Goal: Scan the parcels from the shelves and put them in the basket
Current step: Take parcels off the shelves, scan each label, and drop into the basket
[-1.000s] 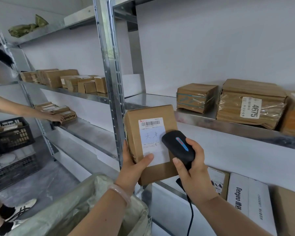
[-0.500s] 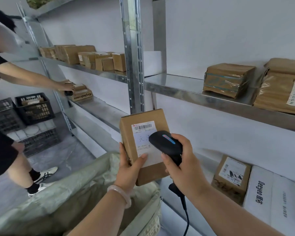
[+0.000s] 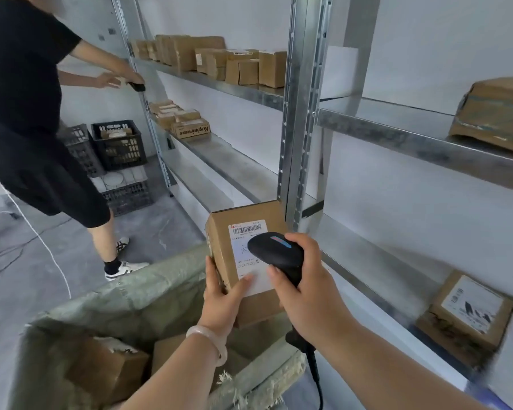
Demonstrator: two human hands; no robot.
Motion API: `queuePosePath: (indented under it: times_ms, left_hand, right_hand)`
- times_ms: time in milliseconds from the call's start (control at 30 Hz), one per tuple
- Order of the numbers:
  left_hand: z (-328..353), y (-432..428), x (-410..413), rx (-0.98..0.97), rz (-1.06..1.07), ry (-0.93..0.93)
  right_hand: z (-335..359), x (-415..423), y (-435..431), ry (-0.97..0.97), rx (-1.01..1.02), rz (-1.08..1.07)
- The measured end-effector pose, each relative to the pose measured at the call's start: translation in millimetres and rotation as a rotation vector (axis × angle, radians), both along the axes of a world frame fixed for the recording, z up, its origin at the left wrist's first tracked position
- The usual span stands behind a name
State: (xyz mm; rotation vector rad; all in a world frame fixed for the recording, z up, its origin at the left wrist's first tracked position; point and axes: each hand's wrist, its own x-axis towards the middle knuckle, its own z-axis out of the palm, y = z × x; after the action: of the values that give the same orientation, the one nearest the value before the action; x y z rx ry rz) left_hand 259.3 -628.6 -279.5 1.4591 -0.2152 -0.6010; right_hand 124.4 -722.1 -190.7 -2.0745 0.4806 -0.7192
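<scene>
My left hand (image 3: 224, 297) grips a brown cardboard parcel (image 3: 234, 232) from below and its left side, thumb on the white barcode label. My right hand (image 3: 311, 294) holds a black corded barcode scanner (image 3: 274, 254) against the label, covering its middle. Both hover over a basket lined with a green woven sack (image 3: 148, 294) at the lower left. Inside the sack lie two brown boxes (image 3: 110, 368). More parcels rest on the metal shelves: one on the upper right (image 3: 495, 113) and one labelled on the lower right (image 3: 465, 315).
Another person in black (image 3: 27, 113) stands at the left, reaching toward the far shelf with a scanner. Black crates (image 3: 119, 145) sit on the floor behind them. A steel shelf upright (image 3: 296, 113) rises just behind the parcel. Several boxes (image 3: 219, 60) fill the far upper shelf.
The parcel and scanner have come down from shelf height to just above the sack. The view has tipped down and left, showing the boxes in the sack and the other person closer.
</scene>
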Motion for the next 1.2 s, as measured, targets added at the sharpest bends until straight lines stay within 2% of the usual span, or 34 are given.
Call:
queuePosePath:
  times_ms: [267, 500, 633, 900, 1033, 1200]
  left_hand:
    - [-15, 29, 17, -0.014, 0.044, 0.064]
    - [-30, 44, 32, 0.062, 0.088, 0.095]
    - [-37, 62, 41, 0.138, 0.108, 0.188]
    - [-84, 115, 77, 0.396, 0.222, 0.419]
    - [-108, 132, 92, 0.393, 0.316, 0.546]
    - [-123, 145, 123, 0.458, 0.396, 0.601]
  right_hand:
    - [-10, 27, 15, 0.032, 0.026, 0.042]
    - [-24, 49, 21, 0.115, 0.054, 0.069]
    - [-38, 67, 24, 0.178, 0.024, 0.070]
    - [-93, 127, 41, 0.361, 0.180, 0.149]
    - [-119, 156, 48, 0.487, 0.205, 0.190]
    - [-145, 194, 58, 0.574, 0.214, 0.252]
